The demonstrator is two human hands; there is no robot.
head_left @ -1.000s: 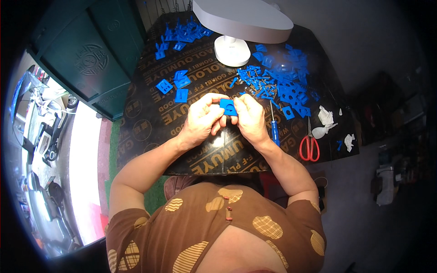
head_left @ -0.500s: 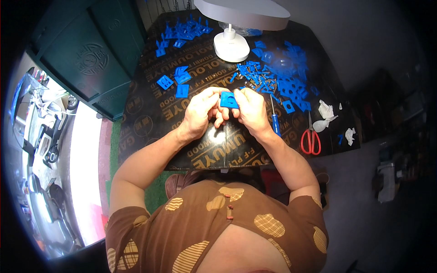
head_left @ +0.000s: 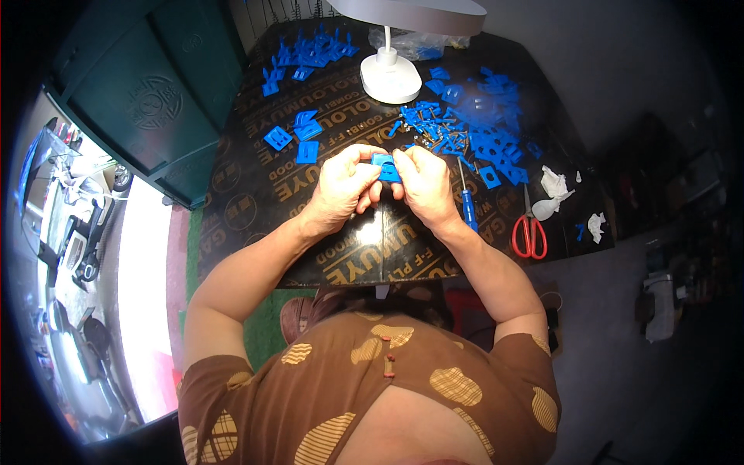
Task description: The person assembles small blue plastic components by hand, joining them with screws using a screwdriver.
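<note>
A: What was the surface like?

B: Dark table (head_left: 256, 194) w/ gold lettering printed all over, glare spot near the front edge. White lamp base (head_left: 391, 77) stood at the back, its shade cut off by the top of the frame. Loose blue plastic parts (head_left: 484, 132) heaped at back right, more of them (head_left: 306, 50) at back left, a few flat ones (head_left: 298, 136) just left of the hands.

A: And the room?

B: Green cabinet (head_left: 132, 101) to the left of the table, grey floor to the right, bright cluttered area at far left, bent by the lens.

A: Hands?

B: Both up over the table's middle. Left hand (head_left: 341, 190) and right hand (head_left: 422, 186) pinched one small blue part (head_left: 385, 167) between them, fingers closed on it from either side.

A: Anything beside them?

B: Blue-handled screwdriver (head_left: 467, 201) lay just right of the right hand, red scissors (head_left: 529, 232) further right, white crumpled scraps (head_left: 554, 190) near those.

A: What couldn't you make out?

B: Most of the blue part was covered by fingers, so shape unclear. Small bits in the right heap blurred together. Dark stuff at far right too dim to tell.
</note>
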